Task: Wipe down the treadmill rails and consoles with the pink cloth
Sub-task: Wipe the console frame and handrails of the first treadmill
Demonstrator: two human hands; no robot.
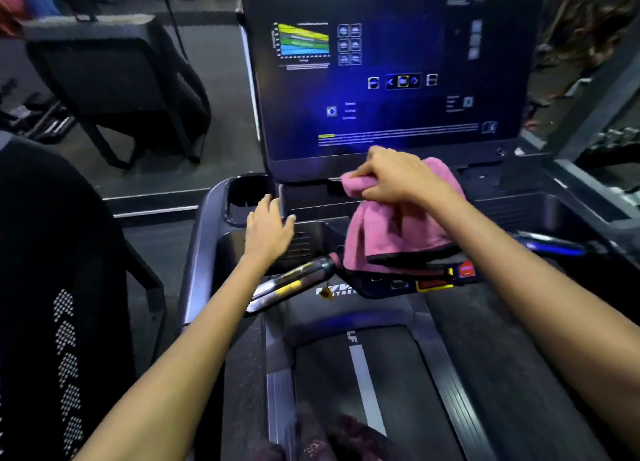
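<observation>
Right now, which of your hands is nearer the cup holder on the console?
Left. The left hand rests flat on the console tray just beside the cup holder, nearly touching its rim. The right hand grips the pink cloth farther right, below the screen.

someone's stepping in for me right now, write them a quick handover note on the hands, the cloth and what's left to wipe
Right hand: grips the pink cloth bunched at the base of the console screen; the rest of the cloth hangs over the control bar.
Left hand: open, resting flat on the left tray beside the cup holder.
Done: cannot tell which surfaces are already wiped.
Left: screen, trays and the hand rail, then the other treadmills.
</observation>
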